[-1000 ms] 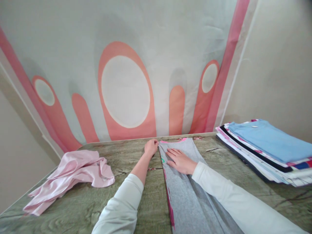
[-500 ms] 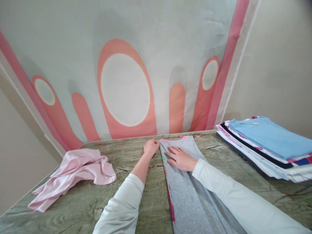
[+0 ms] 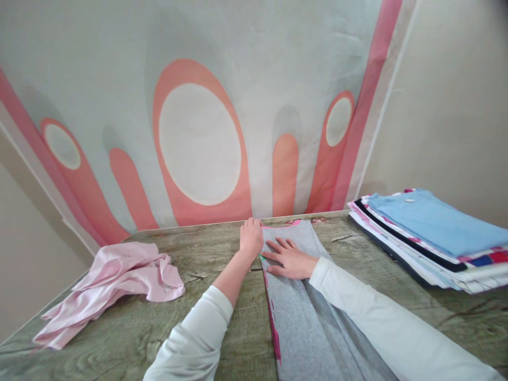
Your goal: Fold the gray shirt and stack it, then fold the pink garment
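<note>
A grey shirt (image 3: 305, 323) lies folded into a long strip on the table, with pink trim at its far end and magenta print along its left edge. At the far left corner, my left hand (image 3: 251, 238) has its fingers curled over the cloth, closed on it; the fingertips are partly hidden. My right hand (image 3: 291, 259) rests flat on the upper part of the shirt, fingers spread. Some creases run lengthwise below my right forearm. The near end of the shirt passes out of view.
A crumpled pink garment (image 3: 119, 283) lies on the left of the wood-patterned table (image 3: 190, 344). At the right stands a stack of folded clothes (image 3: 436, 227), a light blue shirt on top. Behind the table's far edge is a wall covering (image 3: 262, 69) with coral shapes.
My left hand has moved slightly right, onto the shirt's far left corner, and turned knuckles up. My right hand stays flat on the cloth, its fingers spread a little wider.
</note>
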A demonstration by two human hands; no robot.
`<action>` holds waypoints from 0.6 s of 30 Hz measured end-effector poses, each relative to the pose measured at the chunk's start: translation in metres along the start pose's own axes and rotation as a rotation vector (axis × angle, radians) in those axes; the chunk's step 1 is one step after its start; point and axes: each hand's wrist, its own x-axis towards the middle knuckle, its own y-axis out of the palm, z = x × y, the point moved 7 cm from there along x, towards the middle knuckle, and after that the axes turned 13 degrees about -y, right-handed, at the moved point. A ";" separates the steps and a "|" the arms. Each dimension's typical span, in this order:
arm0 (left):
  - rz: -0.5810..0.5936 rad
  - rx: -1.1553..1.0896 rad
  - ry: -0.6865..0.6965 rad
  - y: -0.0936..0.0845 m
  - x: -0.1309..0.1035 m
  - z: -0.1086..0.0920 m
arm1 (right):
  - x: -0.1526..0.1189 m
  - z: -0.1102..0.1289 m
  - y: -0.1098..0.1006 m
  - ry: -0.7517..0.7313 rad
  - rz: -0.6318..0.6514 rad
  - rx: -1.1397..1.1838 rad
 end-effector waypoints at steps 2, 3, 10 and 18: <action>0.051 -0.030 0.114 0.004 -0.008 -0.014 | 0.002 -0.003 -0.004 -0.018 -0.020 0.045; 0.074 -0.044 0.160 0.007 -0.011 -0.019 | 0.002 -0.006 -0.007 -0.035 -0.033 0.084; 0.141 -0.076 0.356 0.022 -0.028 -0.029 | -0.023 -0.077 -0.036 0.168 -0.325 0.006; 0.251 0.115 0.306 0.042 -0.027 -0.018 | -0.035 -0.101 -0.015 0.350 -0.086 -0.188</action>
